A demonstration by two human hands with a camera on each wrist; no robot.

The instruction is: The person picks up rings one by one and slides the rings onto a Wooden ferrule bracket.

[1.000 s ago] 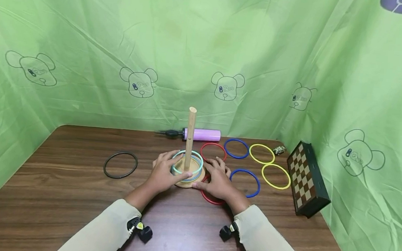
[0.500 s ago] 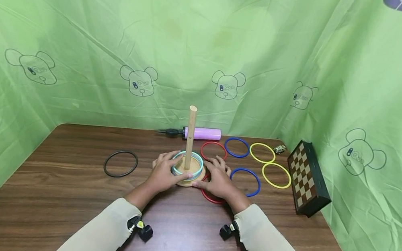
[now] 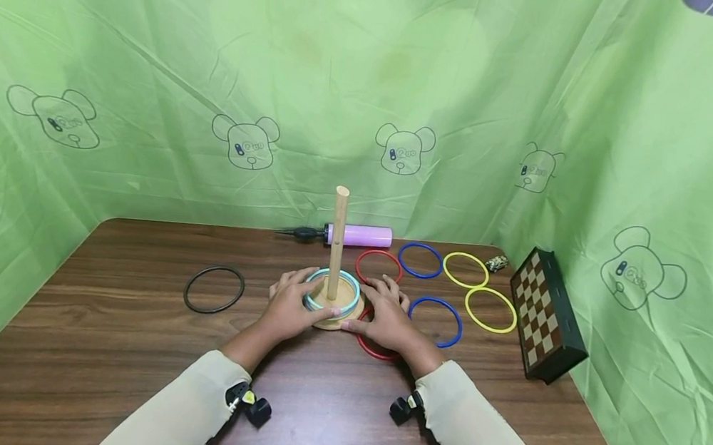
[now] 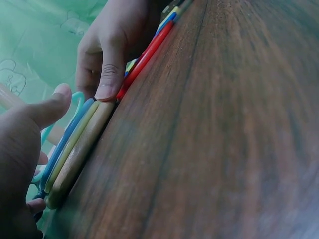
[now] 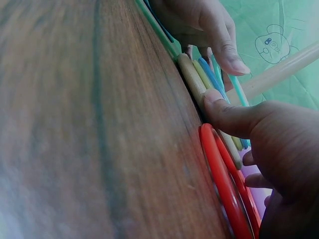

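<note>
A wooden peg [image 3: 337,242] stands upright on a round base [image 4: 82,154], ringed at its foot by a yellow ring [image 4: 77,133], a blue ring [image 4: 70,133] and a mint-green ring [image 5: 240,92]. My left hand [image 3: 290,306] holds the mint-green ring at its left and front, thumb along the near side. Opposite it, my right hand [image 3: 386,318] grips the base's edge, thumb pressed on its near rim and fingers round the far right. Under the right hand lies a red ring [image 3: 376,353], partly covered.
To the left lies a black ring [image 3: 187,292]. Another red ring [image 3: 357,264], blue rings [image 3: 460,329] and yellow rings [image 3: 489,330] spread to the right, beside a chessboard box [image 3: 537,315]. A purple hand pump [image 3: 368,236] lies behind the peg.
The mint-green ring has sunk slightly and now sits closer over the rings below it. Both hands have kept their places.
</note>
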